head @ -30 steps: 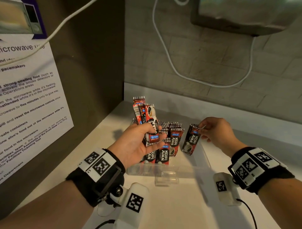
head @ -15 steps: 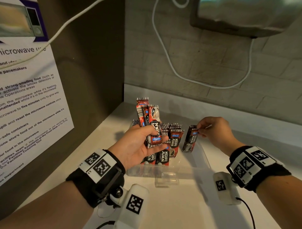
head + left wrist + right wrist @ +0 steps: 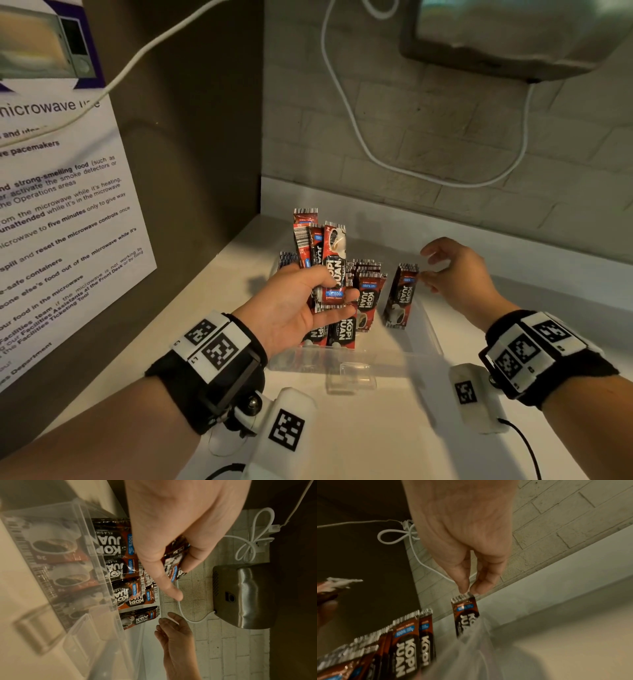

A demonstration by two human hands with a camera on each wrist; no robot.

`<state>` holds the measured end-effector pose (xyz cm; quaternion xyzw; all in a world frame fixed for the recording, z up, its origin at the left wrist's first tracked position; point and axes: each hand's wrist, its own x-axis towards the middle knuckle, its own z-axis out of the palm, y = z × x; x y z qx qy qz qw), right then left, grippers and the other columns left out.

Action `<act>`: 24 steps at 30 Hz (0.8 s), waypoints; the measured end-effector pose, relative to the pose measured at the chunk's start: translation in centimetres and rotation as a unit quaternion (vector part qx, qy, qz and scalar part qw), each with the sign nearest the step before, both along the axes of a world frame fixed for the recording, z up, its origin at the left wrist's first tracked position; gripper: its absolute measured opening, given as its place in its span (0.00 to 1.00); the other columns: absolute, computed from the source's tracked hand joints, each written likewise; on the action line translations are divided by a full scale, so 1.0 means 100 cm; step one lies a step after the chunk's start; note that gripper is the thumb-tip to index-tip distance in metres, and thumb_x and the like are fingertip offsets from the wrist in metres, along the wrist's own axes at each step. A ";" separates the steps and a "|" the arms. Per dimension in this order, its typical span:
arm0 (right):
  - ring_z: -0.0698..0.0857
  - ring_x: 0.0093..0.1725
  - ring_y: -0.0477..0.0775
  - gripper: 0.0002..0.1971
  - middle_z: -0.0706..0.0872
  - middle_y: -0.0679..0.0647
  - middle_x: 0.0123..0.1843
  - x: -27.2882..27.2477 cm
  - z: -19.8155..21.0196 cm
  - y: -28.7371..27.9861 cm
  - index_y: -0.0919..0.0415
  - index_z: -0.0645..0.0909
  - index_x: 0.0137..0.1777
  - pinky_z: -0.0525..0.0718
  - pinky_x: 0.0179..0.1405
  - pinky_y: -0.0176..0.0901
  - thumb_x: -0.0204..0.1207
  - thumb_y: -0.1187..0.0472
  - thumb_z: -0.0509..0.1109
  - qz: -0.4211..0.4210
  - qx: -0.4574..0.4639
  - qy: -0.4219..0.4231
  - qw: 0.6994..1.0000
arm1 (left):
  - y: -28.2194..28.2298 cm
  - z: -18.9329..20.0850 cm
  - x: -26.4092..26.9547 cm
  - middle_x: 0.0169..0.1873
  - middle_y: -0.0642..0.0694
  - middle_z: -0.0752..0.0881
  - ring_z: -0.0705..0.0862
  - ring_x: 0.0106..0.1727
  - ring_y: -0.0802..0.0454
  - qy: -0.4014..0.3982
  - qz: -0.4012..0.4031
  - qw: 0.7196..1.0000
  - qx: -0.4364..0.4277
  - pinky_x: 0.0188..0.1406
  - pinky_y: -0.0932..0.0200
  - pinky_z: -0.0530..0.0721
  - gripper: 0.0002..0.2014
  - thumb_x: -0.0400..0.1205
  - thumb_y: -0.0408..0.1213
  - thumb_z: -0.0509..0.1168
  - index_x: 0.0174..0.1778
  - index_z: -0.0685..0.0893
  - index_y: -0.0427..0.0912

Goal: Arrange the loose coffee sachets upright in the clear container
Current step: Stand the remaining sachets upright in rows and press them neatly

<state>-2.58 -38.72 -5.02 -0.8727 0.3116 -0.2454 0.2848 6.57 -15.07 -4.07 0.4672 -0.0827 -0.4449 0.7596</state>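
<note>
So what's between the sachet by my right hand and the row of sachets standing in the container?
Nothing: in the head view a bare gap of clear container floor separates the lone sachet from the standing row.

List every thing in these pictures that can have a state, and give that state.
left hand: grips a bundle of sachets
bundle of sachets: held above the container, not yet placed
right hand: fingers loose, tips at the single sachet's top edge
single sachet: upright in the container, slightly tilted
standing sachets: upright in the container
clear container: open, partly filled
</note>
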 end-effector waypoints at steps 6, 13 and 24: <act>0.79 0.36 0.52 0.07 0.83 0.50 0.44 -0.002 0.036 0.030 0.51 0.82 0.47 0.79 0.38 0.46 0.73 0.60 0.76 0.060 0.065 -0.097 0.991 | -0.003 -0.003 -0.005 0.49 0.35 0.91 0.92 0.48 0.41 -0.027 -0.031 0.999 0.016 0.31 0.55 0.91 0.15 0.79 0.24 0.68 0.62 0.81 0.36; 0.81 0.28 0.47 0.13 0.86 0.53 0.41 0.001 0.061 0.071 0.56 0.82 0.55 0.76 0.22 0.36 0.74 0.70 0.73 0.217 0.163 -0.031 0.962 | -0.008 -0.003 -0.012 0.48 0.36 0.91 0.91 0.48 0.41 -0.076 -0.072 0.994 0.034 0.33 0.57 0.90 0.16 0.78 0.24 0.70 0.61 0.82 0.37; 0.75 0.22 0.37 0.10 0.84 0.46 0.26 -0.006 0.066 0.066 0.55 0.86 0.33 0.72 0.27 0.32 0.59 0.67 0.83 0.198 -0.021 0.130 0.971 | -0.005 0.000 -0.006 0.42 0.42 0.92 0.90 0.37 0.52 -0.064 0.046 0.997 -0.006 0.25 0.65 0.85 0.12 0.75 0.27 0.73 0.54 0.85 0.37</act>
